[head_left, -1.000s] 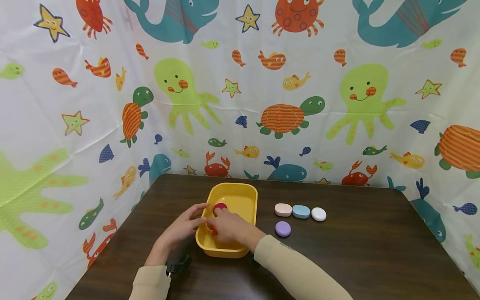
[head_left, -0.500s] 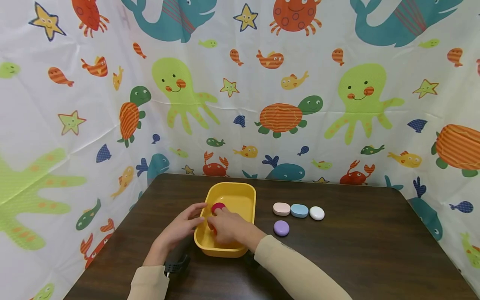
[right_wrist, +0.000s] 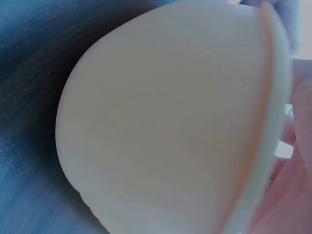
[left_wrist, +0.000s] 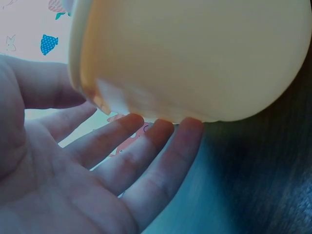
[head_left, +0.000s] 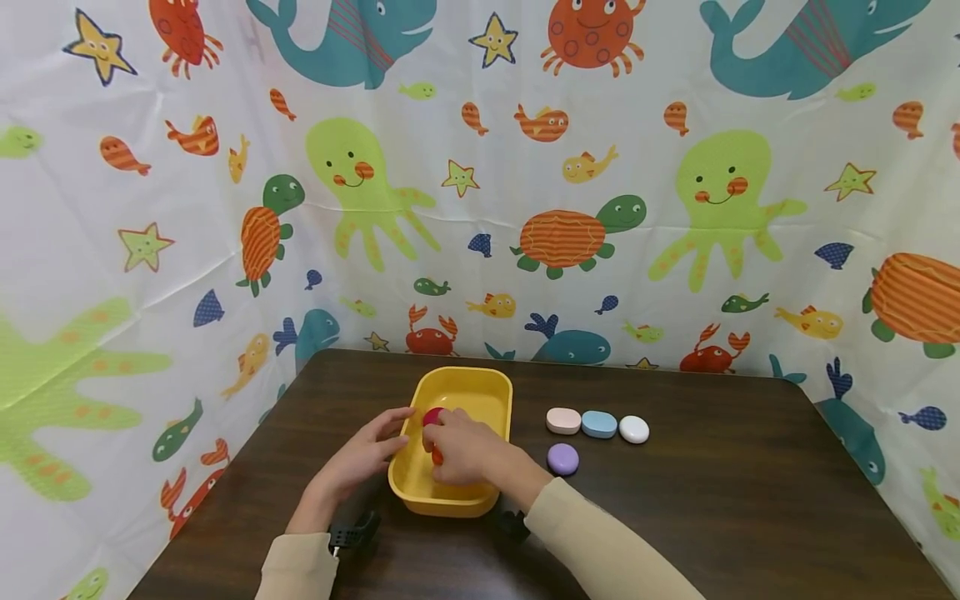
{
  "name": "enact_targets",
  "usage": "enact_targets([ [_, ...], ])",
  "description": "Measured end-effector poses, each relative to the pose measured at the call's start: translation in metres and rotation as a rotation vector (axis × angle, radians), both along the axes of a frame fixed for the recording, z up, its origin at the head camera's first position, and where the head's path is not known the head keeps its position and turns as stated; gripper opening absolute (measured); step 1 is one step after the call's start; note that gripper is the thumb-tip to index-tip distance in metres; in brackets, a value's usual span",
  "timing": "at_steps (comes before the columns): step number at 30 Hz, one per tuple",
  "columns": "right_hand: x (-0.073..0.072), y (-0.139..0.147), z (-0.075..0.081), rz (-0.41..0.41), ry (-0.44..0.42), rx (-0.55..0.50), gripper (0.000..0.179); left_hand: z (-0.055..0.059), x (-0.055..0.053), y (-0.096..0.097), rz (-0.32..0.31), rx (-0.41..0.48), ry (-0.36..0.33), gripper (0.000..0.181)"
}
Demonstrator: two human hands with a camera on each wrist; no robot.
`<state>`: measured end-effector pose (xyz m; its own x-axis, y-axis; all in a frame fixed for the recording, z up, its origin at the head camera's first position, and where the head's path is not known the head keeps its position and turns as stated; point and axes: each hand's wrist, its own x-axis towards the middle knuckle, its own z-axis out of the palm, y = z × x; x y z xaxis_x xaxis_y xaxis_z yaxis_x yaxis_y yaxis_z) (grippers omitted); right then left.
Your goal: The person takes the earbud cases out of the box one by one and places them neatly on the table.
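A yellow plastic bin [head_left: 480, 392] stands on the dark table. My left hand [head_left: 363, 454] is at its left side; in the left wrist view the slightly bent fingers [left_wrist: 161, 165] touch the outer wall and the thumb lies by the rim. My right hand [head_left: 465, 450] reaches over the near right rim into the bin. Its thumb and fingers pinch an orange-red soap [head_left: 437, 455], mostly hidden by the hand. Just beyond the fingertips a crimson round soap [head_left: 433, 416] lies in the bin, partly covered. The right wrist view shows mostly the bin's outer wall [right_wrist: 161, 122].
Right of the bin, a pink soap [head_left: 563, 421], a blue soap [head_left: 599, 424] and a white soap [head_left: 633, 429] form a row. A purple soap [head_left: 562, 459] lies nearer. A sea-animal curtain [head_left: 480, 183] hangs behind the wooden table [head_left: 712, 500].
My right hand has shifted slightly up and to the right inside the bin, with more of the orange-red soap showing beneath it. The left hand has stayed at the bin's side.
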<state>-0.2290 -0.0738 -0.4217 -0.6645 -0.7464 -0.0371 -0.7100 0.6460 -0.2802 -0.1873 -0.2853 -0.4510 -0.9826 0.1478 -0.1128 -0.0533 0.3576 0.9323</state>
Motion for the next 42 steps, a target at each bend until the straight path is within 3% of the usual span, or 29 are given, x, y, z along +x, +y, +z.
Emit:
enact_targets([
  [19, 0.013, 0.025, 0.023, -0.007, 0.071, -0.011, 0.035, -0.002, -0.003, -0.001, 0.022, 0.009, -0.019, 0.055],
  [26, 0.019, 0.039, 0.039, -0.02, 0.071, -0.056, 0.032, -0.003, -0.005, 0.0, 0.025, 0.008, -0.022, 0.055],
  [34, 0.019, 0.056, 0.048, -0.05, 0.061, -0.101, 0.032, -0.002, -0.003, 0.0, 0.02, 0.005, -0.021, 0.054],
  [42, 0.014, 0.077, 0.047, -0.111, 0.082, -0.106, 0.031, -0.002, -0.003, 0.002, 0.013, 0.001, -0.024, 0.055],
])
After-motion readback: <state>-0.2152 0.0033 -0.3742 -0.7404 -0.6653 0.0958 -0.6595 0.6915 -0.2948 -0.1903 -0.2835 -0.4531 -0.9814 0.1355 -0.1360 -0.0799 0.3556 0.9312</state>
